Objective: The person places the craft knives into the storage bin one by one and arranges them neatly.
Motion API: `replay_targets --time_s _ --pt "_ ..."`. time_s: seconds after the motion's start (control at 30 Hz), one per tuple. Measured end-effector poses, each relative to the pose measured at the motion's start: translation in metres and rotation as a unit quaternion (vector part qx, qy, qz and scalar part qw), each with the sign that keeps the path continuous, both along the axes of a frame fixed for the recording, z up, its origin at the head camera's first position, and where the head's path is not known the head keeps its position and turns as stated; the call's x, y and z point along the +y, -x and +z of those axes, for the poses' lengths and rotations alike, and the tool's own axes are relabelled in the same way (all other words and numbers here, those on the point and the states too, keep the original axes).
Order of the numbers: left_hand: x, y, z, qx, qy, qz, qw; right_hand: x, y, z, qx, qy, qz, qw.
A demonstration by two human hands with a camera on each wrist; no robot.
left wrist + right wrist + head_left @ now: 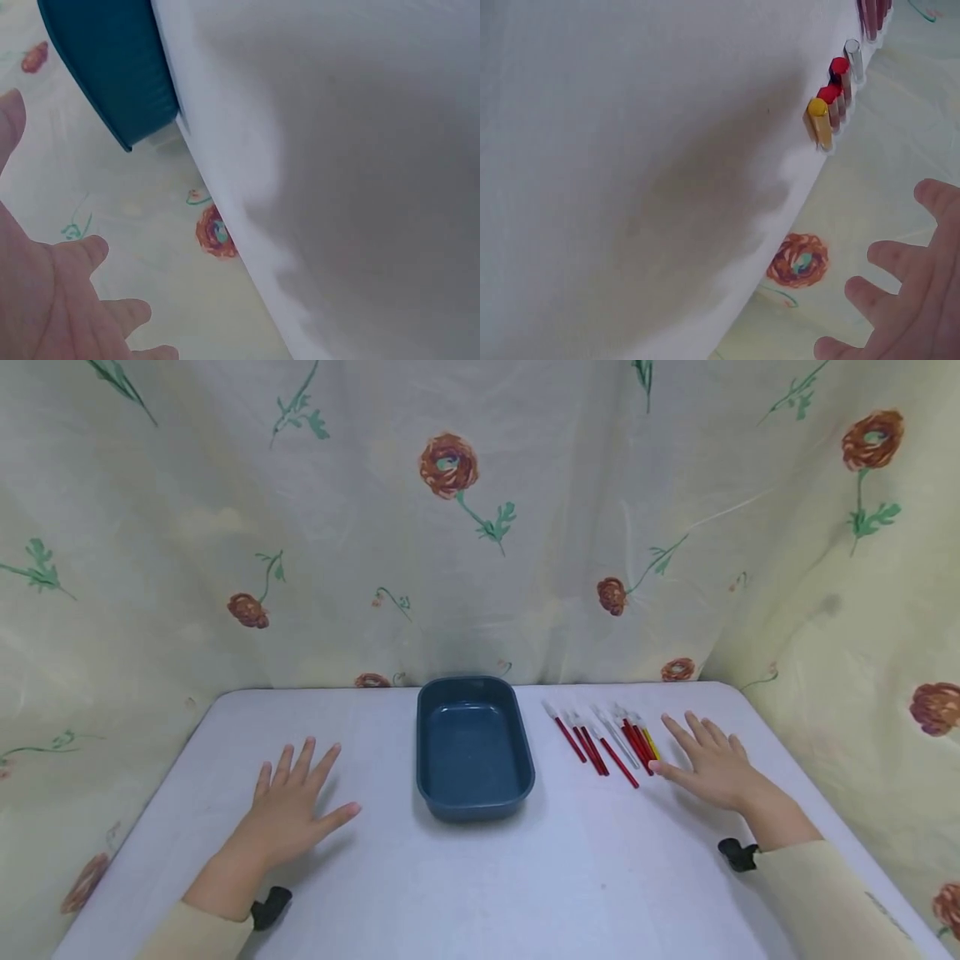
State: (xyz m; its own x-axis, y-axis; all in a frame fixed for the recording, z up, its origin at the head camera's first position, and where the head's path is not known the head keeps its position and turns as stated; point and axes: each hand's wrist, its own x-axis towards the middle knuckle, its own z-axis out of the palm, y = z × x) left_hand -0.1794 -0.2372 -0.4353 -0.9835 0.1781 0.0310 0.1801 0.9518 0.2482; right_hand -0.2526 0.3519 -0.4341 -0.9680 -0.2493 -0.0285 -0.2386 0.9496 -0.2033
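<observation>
My left hand point(281, 818) is held over the left side of the table, its fingers spread and nothing in it. To its right stands a dark blue rectangular dish point(474, 810), whose side also shows in the left wrist view. Several slim pen-like sticks point(600, 752) lie to the right of the dish, mostly red with pale far ends; their exact kind is unclear. Among them are a yellow stick point(820, 126) and a clear one point(854, 56). Just right of this group, my right hand point(712, 768) hovers with spread fingers, its thumb tip overlapping the nearest sticks in the head view.
A white-covered table point(480, 893) bears everything. Behind it and along both sides hangs a pale curtain point(337, 527) printed with red-brown flowers. Each wrist carries a small black device, such as the one point(272, 908) on the left.
</observation>
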Motion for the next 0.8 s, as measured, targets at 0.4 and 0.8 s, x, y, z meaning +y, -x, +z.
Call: replay_targets --time_s 0.4,0.8 --pt "0.021 0.012 0.001 0.004 -0.04 -0.024 0.9989 0.002 0.018 -0.009 0.025 0.087 0.004 0.9959" --pt "0.043 0.02 -0.002 0.003 -0.087 -0.042 0.9953 -0.006 0.033 -0.012 0.018 0.142 -0.03 0.9892"
